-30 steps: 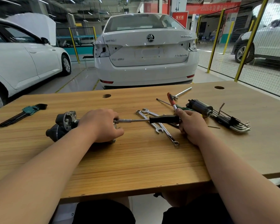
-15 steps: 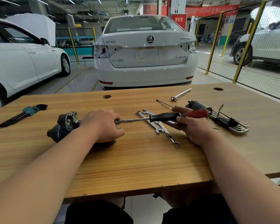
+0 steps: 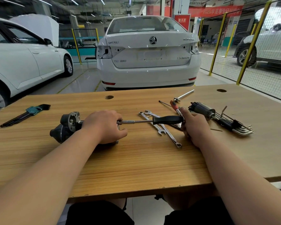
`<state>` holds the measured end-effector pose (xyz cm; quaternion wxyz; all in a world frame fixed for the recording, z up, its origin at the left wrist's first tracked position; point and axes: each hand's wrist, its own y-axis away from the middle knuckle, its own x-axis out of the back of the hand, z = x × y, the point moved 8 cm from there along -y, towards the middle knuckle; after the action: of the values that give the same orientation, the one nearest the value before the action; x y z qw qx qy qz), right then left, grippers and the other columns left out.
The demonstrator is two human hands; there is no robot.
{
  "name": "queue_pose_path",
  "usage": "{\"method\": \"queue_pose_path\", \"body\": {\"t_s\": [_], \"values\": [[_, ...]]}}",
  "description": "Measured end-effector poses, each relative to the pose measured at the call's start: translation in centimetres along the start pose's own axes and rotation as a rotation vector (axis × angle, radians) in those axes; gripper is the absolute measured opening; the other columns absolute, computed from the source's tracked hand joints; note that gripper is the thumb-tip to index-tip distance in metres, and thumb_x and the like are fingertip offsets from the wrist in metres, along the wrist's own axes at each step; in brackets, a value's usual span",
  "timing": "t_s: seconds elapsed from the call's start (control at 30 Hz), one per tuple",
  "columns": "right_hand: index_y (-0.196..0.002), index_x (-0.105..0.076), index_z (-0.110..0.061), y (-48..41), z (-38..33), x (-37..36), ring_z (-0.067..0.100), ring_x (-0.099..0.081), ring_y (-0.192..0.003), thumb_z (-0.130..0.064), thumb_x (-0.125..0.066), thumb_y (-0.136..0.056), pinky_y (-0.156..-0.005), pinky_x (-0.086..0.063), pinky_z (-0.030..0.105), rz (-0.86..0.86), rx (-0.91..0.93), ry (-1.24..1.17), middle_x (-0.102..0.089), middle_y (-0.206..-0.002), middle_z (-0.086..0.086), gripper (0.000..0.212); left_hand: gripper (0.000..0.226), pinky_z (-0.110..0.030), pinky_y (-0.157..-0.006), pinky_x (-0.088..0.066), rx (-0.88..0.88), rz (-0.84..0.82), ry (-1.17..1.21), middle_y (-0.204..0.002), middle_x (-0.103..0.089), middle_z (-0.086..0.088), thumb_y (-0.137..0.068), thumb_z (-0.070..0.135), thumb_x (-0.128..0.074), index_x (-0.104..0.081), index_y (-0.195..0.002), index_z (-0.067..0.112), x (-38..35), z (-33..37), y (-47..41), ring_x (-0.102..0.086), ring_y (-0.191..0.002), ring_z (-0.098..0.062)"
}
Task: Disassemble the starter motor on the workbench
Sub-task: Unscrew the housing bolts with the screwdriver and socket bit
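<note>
Head view: starter motor (image 3: 66, 127) lies on its side at the left-middle of the desk (image 3: 136, 168), with its nose housing pointing left and its rear half hidden under your left hand (image 3: 106, 125). Left fingers (image 3: 116, 116) are curled over the body, thumb low on the near side. That grip pins the motor to the desk so it won't roll or twist while a fastener is turned.

Black-handled driver (image 3: 167, 119) runs level from the motor's rear end across to your right hand (image 3: 194, 127). Its tip is hidden behind your left knuckles, so I cannot tell which bolt it sits on. Right fingers (image 3: 184, 112) are wrapped tight round the butt of that handle, where a red-handled tool (image 3: 174, 105) sticks up and away. How the two join is not clear; the red one likely gives you leverage.

The shaft lies in line with the motor axis, which suggests a long through-bolt at the rear cover, so the step in hand looks like loosening that.

Two spanners (image 3: 161, 127) lie crossed under the shaft, untouched. Armature-like part (image 3: 201, 109) and a hex key set (image 3: 237, 126) sit just beyond your right hand, parked within reach. Second hex key set (image 3: 28, 112) is well apart at far left.

Risk: the tip cams out if your left hand eases off.
</note>
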<state>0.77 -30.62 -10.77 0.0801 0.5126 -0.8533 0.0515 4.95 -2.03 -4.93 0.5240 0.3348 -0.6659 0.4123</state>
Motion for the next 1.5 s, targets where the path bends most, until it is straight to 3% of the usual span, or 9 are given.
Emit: {"method": "queue_pose_path", "body": {"t_s": [0.3,0.53,0.63,0.73,1.0,1.1,1.2,1.27,1.5], "values": [[-0.108,-0.069,-0.021,1.4,-1.2,0.2,0.005,-0.051,-0.044,-0.04,-0.059,-0.095,-0.047,-0.042,0.024,-0.072,0.177,-0.019,-0.063,-0.069,0.002,0.026,0.06,-0.03,-0.069,-0.037,0.002,-0.013,-0.02,-0.114,-0.057,0.014,-0.074,0.071,-0.04,-0.055,-0.12,0.036,-0.3,-0.2,-0.1,-0.051,-0.099,-0.012],[-0.108,-0.071,-0.017,1.0,-0.9,-0.4,0.018,-0.071,-0.093,-0.004,-0.06,-0.094,-0.076,-0.058,0.028,-0.249,0.158,-0.311,-0.073,-0.104,0.006,0.023,0.061,-0.032,-0.073,-0.04,-0.015,-0.02,-0.024,-0.117,-0.056,0.012,-0.077,0.069,-0.04,-0.053,-0.126,0.035,-0.2,0.0,0.0,-0.052,-0.104,-0.013],[-0.113,-0.071,-0.023,0.7,-1.0,-0.2,0.012,-0.07,-0.096,0.003,-0.061,-0.09,-0.079,-0.056,0.023,-0.271,0.23,-0.234,-0.069,-0.107,0.006,0.036,0.061,-0.032,-0.074,-0.039,-0.014,-0.018,-0.027,-0.119,-0.056,0.011,-0.078,0.069,-0.04,-0.051,-0.127,0.036,-0.1,0.1,0.0,-0.051,-0.106,-0.014],[-0.106,-0.075,-0.023,0.2,-0.3,-0.5,0.015,-0.069,-0.102,0.006,-0.06,-0.088,-0.079,-0.056,0.024,-0.32,0.141,-0.398,-0.068,-0.115,0.007,0.037,0.061,-0.032,-0.072,-0.038,-0.023,-0.014,-0.035,-0.12,-0.055,0.01,-0.079,0.069,-0.039,-0.052,-0.128,0.035,-0.1,0.2,0.0,-0.051,-0.108,-0.014],[-0.093,-0.078,-0.019,-0.1,0.1,-0.4,0.024,-0.073,-0.095,-0.006,-0.065,-0.088,-0.075,-0.055,0.033,-0.281,0.107,-0.369,-0.075,-0.106,0.006,0.02,0.063,-0.031,-0.072,-0.036,-0.012,-0.005,-0.03,-0.12,-0.056,0.012,-0.075,0.071,-0.038,-0.054,-0.125,0.035,-0.2,0.0,0.0,-0.052,-0.108,-0.014],[-0.092,-0.077,-0.024,0.5,-0.3,0.2,0.016,-0.072,-0.07,-0.028,-0.066,-0.091,-0.063,-0.055,0.028,-0.154,0.149,-0.184,-0.075,-0.093,0.008,0.011,0.061,-0.031,-0.072,-0.037,-0.008,0.0,-0.027,-0.118,-0.056,0.012,-0.076,0.071,-0.038,-0.054,-0.123,0.035,-0.2,0.0,0.0,-0.051,-0.106,-0.013],[-0.088,-0.075,-0.023,0.9,-0.5,0.4,0.015,-0.058,-0.058,-0.051,-0.048,-0.097,-0.055,-0.041,0.029,-0.03,0.115,0.139,-0.068,-0.059,-0.004,0.04,0.059,-0.031,-0.072,-0.037,-0.009,0.0,-0.025,-0.116,-0.056,0.012,-0.077,0.07,-0.038,-0.055,-0.122,0.035,-0.2,0.1,0.1,-0.051,-0.104,-0.013],[-0.083,-0.072,-0.021,0.9,-0.6,0.1,0.016,-0.051,-0.06,-0.051,-0.036,-0.101,-0.057,-0.036,0.031,-0.005,0.063,0.185,-0.065,-0.052,-0.004,0.051,0.058,-0.031,-0.072,-0.037,-0.007,-0.004,-0.023,-0.116,-0.056,0.012,-0.078,0.07,-0.039,-0.055,-0.122,0.035,-0.2,0.1,0.1,-0.051,-0.104,-0.013],[-0.101,-0.069,-0.026,1.7,-1.4,-0.2,0.006,-0.058,-0.059,-0.044,-0.041,-0.103,-0.051,-0.041,0.02,-0.045,0.137,0.152,-0.066,-0.078,-0.001,0.033,0.056,-0.031,-0.069,-0.036,0.002,-0.008,-0.021,-0.105,-0.054,0.014,-0.077,0.07,-0.038,-0.055,-0.117,0.035,-0.2,0.0,-0.1,-0.045,-0.091,-0.01]]}}
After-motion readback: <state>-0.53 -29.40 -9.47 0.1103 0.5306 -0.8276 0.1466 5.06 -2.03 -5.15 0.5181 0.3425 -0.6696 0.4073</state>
